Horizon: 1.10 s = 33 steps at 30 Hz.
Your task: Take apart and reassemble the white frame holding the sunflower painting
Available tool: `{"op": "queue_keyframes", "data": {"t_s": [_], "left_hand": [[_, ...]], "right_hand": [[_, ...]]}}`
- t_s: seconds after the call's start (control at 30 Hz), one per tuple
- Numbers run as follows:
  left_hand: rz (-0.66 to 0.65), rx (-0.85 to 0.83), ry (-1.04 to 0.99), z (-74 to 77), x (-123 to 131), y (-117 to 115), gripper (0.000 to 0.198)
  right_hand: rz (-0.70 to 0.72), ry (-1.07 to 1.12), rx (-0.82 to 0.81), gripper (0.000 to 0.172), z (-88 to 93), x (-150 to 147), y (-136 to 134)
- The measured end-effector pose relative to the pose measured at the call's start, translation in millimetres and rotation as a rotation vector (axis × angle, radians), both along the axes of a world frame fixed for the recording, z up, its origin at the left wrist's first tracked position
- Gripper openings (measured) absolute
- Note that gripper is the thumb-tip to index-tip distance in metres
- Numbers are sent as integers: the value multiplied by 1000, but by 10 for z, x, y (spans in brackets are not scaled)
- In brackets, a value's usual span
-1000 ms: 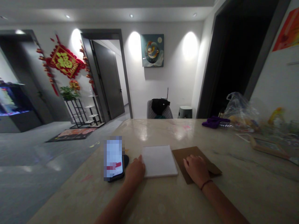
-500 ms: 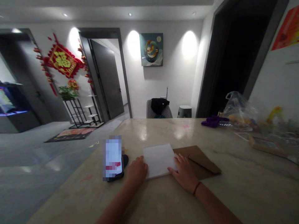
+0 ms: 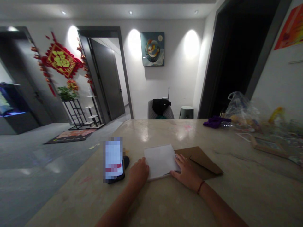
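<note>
Stone countertop (image 3: 248,192) holds one white pad (image 3: 161,161), left hand (image 3: 139,173) and right hand (image 3: 186,175) open, empty.

White square board (image 3: 161,161), lying flat, edge over kraft envelope (image 3: 201,157)

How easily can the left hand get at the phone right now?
Likely easily: the left hand lies on the tabletop right beside the phone, with only a small dark object between them.
</note>
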<state>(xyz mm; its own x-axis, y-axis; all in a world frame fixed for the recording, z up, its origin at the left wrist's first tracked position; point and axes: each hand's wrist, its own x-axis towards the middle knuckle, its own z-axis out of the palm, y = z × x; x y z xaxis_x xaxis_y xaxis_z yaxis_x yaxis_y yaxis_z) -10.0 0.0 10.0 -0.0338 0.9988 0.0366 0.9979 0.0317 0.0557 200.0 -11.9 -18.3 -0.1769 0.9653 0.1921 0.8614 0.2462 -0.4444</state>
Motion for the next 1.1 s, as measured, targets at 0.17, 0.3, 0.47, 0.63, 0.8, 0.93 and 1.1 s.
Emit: {"op": "queue_keyframes", "data": {"t_s": [0.17,0.3,0.47,0.63,0.8,0.93,1.1], "left_hand": [[-1,10,-2,9,2,3,32],[0,11,0,-5,-2,11,32],[-16,26,-31,-13,-12,7,36],[-6,12,-40,-7,-8,9,37],[12,5,-45,-18,-3,27,38],[9,24,-70,-36,-10,44,39],[2,39,-67,-43,-15,50,39]], "right_hand": [[33,37,51,52,7,58,36],[-21,39,-15,68,-32,94,64],[-34,-19,26,76,-64,106,73],[22,-62,29,67,-7,62,35],[25,0,-9,68,-12,21,32],[29,56,-43,74,-23,21,58],[38,98,-65,79,-6,35,80]]}}
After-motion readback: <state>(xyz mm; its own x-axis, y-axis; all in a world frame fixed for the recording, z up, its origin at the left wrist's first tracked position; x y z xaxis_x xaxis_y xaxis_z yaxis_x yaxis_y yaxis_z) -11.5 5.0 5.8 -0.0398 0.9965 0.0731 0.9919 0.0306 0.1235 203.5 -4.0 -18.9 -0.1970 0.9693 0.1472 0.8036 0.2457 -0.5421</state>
